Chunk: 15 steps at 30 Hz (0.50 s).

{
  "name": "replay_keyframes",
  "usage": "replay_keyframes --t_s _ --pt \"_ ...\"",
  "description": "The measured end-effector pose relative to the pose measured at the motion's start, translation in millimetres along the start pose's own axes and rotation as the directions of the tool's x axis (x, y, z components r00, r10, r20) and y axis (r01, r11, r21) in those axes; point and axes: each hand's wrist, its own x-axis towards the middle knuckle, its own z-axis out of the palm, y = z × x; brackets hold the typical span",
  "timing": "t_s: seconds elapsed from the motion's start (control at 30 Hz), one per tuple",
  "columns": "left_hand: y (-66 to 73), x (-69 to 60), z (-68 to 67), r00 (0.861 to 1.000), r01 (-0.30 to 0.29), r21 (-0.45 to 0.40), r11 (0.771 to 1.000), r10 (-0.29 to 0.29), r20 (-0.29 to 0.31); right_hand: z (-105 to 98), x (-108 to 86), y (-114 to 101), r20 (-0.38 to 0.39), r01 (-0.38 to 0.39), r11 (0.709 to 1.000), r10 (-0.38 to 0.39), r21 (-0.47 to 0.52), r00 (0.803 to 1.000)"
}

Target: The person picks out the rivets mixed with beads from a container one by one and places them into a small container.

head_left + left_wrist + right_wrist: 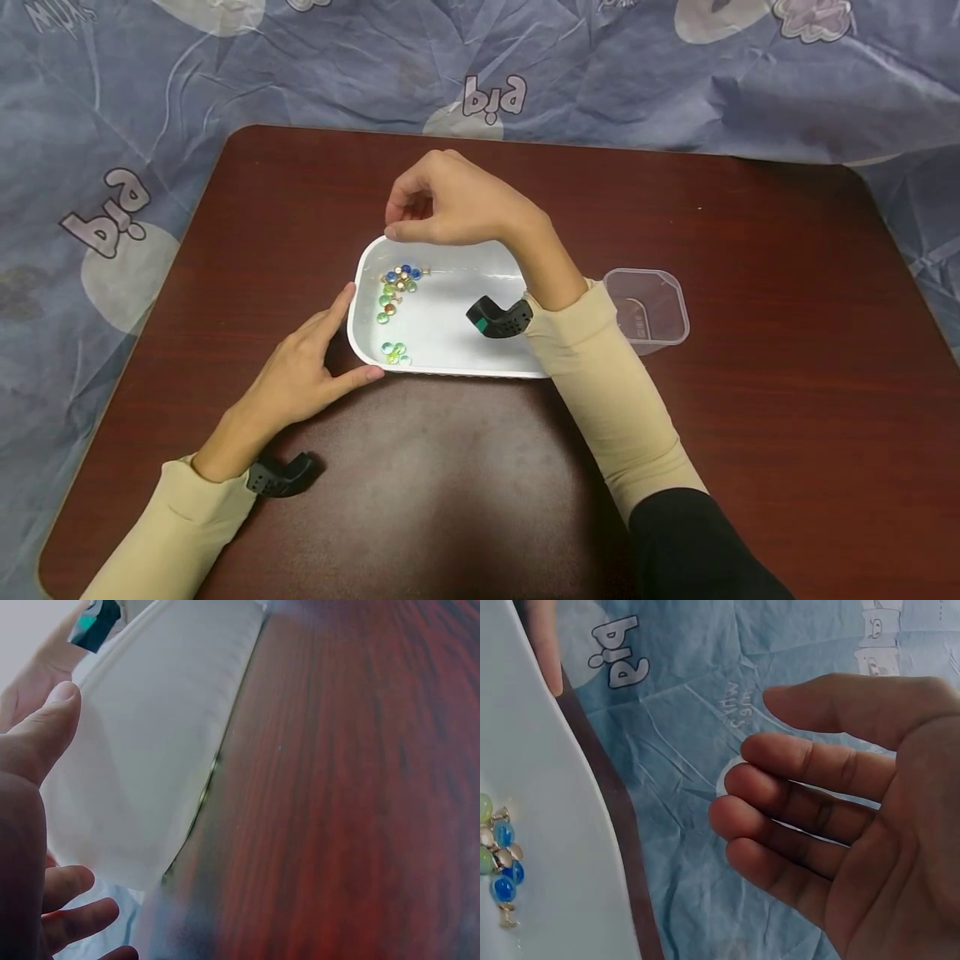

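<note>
A white tray [465, 325] lies on the table with colourful glass marbles [393, 354] and small gold-coloured pieces [401, 285] toward its left end. My left hand [300, 371] rests against the tray's near left corner, thumb by the front rim and fingers fairly straight along the left side. Over the far rim hovers my right hand [457, 200], its fingers loosely bent. In the right wrist view that hand's palm [885, 817] shows nothing between thumb and fingers. My right forearm hides the tray's right end.
A clear plastic container [647, 308] stands right of the tray, partly behind my right sleeve. The dark red-brown wooden table [787, 375] extends around both. Blue printed cloth [585, 92] hangs or lies beyond its far edge. Each wrist wears a black band [281, 477].
</note>
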Motion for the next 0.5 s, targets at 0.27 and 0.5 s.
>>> replay_keyframes --t_s 0.27,0.5 --pt "0.4 -1.0 1.2 1.000 0.010 0.006 1.000 -0.010 0.005 11.7 5.4 11.7 0.050 -0.050 0.998 0.049 0.028 0.998" --pt "-0.2 -1.2 0.4 1.000 0.006 0.005 1.000 -0.006 0.000 18.6 8.9 24.5 0.127 -0.045 0.998 0.038 0.050 0.991"
